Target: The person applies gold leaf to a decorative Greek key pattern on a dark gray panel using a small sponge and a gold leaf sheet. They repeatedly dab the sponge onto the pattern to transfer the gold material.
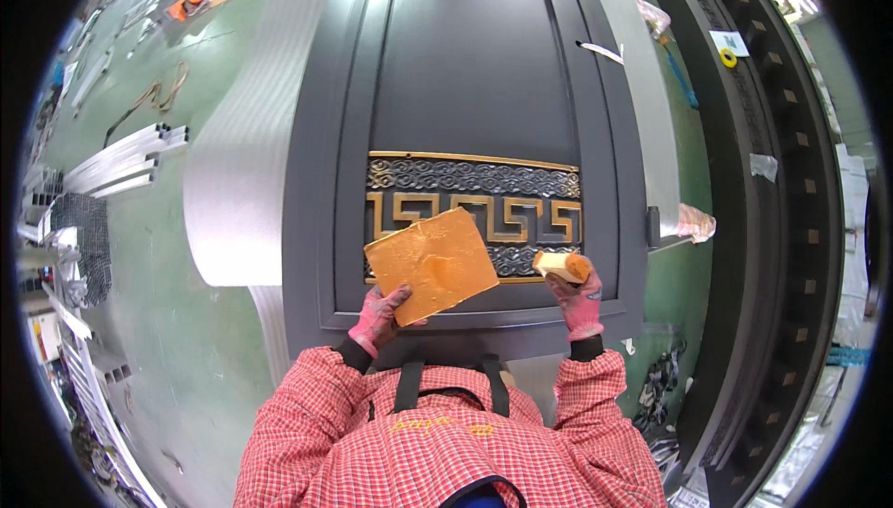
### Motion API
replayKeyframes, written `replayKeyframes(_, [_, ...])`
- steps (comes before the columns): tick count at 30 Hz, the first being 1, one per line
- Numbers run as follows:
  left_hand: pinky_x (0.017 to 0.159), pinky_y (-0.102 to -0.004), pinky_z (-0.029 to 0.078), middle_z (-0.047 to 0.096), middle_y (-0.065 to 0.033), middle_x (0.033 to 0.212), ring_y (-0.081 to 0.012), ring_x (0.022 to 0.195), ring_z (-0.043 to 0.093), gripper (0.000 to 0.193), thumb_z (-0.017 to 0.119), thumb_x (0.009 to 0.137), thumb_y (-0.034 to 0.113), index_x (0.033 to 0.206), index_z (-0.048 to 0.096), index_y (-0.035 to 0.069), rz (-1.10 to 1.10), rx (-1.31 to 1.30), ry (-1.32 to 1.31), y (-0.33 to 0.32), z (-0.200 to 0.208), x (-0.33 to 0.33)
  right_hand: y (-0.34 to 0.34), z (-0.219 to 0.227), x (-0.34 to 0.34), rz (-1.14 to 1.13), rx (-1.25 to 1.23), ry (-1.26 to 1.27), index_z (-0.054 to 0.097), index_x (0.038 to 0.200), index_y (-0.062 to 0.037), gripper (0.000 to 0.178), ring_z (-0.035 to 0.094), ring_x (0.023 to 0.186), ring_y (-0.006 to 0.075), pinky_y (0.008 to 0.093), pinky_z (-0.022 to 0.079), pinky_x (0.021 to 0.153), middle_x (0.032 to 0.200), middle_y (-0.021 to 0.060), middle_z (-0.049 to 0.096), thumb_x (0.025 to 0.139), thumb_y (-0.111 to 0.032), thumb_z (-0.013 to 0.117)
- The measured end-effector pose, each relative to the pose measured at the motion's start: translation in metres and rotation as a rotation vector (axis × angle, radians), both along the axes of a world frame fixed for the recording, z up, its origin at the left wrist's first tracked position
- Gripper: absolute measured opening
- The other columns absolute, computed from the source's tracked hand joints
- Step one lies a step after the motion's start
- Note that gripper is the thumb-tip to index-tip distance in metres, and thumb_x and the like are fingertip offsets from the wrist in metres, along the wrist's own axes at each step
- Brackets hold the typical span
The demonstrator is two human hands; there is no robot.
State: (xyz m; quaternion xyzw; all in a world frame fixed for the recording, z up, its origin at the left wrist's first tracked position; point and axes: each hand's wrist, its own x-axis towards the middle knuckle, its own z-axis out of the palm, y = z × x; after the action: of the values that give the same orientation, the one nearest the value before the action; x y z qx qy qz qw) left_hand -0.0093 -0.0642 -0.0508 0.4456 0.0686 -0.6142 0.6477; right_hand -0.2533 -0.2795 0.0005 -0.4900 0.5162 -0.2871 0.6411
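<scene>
My left hand (pixel 377 320), in a pink glove, grips the lower left corner of a flat board (pixel 435 266) coated with gold paint. The board is tilted over a dark grey door panel (pixel 465 61) and hides part of its ornament. In my right hand (pixel 579 299), also gloved in pink, is a pale sponge block (pixel 562 267) with gold-orange paint on it, held just over the ornament's lower right corner. The ornamental band (pixel 474 178) has raised gold key-pattern lines between dark scrollwork strips, with a gold edge along its top.
White foam sheeting (pixel 246 164) lies under the door and spreads left. Metal tubes (pixel 130 159) rest on the green floor farther left. Along the right runs a long dark frame (pixel 744 182) with yellow tape rolls (pixel 728 58). A white strip (pixel 602 51) sits on the door's right side.
</scene>
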Motion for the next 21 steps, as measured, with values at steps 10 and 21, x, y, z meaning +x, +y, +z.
replayKeyframes(10, [0.057,-0.0389,0.060,0.059,-0.0112,0.109,-0.0269,0.092,0.065,0.038,0.063,0.086,0.013,0.119,0.047,0.004,0.144,0.057,-0.133,0.027,0.026,-0.063,-0.007,0.010,-0.002,0.423,-0.286,-0.088,0.055,0.106,-0.0039,0.036,0.061,0.084,0.0111,0.0206,0.051,0.066,0.096,0.0027,0.063,0.074,-0.002,0.073])
replayKeyframes(21, [0.058,-0.0387,0.060,0.059,-0.0098,0.110,-0.0247,0.091,0.065,0.041,0.063,0.087,0.017,0.123,0.045,0.007,0.292,0.093,0.016,-0.003,0.050,-0.176,-0.036,0.028,-0.061,0.487,-0.272,-0.119,0.055,0.107,-0.0022,0.039,0.060,0.080,0.0099,0.0211,0.051,0.068,0.095,0.0055,0.063,0.073,0.002,0.074])
